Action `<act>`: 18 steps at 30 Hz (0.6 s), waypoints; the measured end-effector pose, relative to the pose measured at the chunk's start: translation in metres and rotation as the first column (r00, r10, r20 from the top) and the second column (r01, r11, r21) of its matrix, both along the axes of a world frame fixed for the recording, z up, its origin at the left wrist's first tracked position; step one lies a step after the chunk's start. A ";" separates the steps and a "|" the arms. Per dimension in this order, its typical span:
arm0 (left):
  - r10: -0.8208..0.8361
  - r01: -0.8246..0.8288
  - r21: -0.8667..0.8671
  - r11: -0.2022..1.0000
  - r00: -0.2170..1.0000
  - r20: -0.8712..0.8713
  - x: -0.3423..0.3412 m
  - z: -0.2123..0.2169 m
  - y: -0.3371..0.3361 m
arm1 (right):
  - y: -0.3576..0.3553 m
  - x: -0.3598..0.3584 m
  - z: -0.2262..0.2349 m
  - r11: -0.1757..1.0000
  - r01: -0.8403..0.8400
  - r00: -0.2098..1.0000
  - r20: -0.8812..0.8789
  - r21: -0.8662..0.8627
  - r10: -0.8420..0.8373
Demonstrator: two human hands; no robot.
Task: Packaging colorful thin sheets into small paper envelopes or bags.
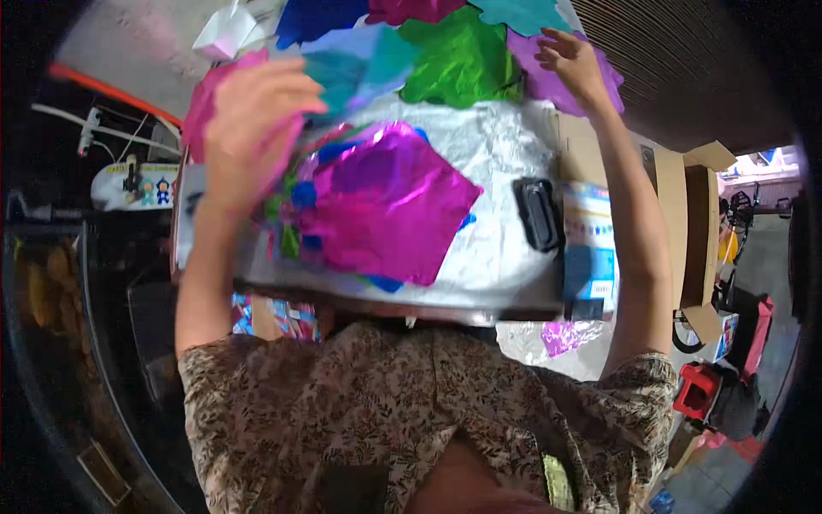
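Observation:
My left hand [261, 111] is raised over the far left of the table and smeared by motion. Pink foil shows beneath and beside it; whether the fingers hold any cannot be made out. At the far right my right hand [571, 64] hovers at a purple foil sheet [544, 84], its fingers apart with nothing in them. A green foil sheet [458, 60] and a teal foil sheet [338, 77] lie between the hands. Closer to me rests a pile topped by a shiny magenta foil sheet [394, 210], with blue and green pieces poking out underneath.
Silvery wrinkled sheeting [514, 146] covers the table. On its right lie a black oblong object [538, 214] and a blue-and-white printed package [591, 248]. Cardboard boxes [698, 231] stand to the right. A white paper container [227, 32] is at the far left.

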State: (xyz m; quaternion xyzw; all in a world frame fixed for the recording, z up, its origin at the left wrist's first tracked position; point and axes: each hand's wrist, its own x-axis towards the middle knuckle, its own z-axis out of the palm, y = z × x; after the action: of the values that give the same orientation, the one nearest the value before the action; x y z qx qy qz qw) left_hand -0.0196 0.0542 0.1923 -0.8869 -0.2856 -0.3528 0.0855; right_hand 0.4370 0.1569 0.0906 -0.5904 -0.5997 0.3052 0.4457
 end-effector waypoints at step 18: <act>-0.020 0.095 -0.332 0.939 0.975 0.223 -0.039 -0.169 -0.131 | -0.269 -0.194 -0.055 0.950 -0.308 0.495 0.842 -0.059 0.213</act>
State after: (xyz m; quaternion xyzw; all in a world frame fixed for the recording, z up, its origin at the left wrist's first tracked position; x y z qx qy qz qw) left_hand -0.0590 -0.0771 0.0232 -0.8526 -0.3236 -0.3949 -0.1109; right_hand 0.2426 -0.1120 0.0351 -0.5433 -0.8354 0.0180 0.0808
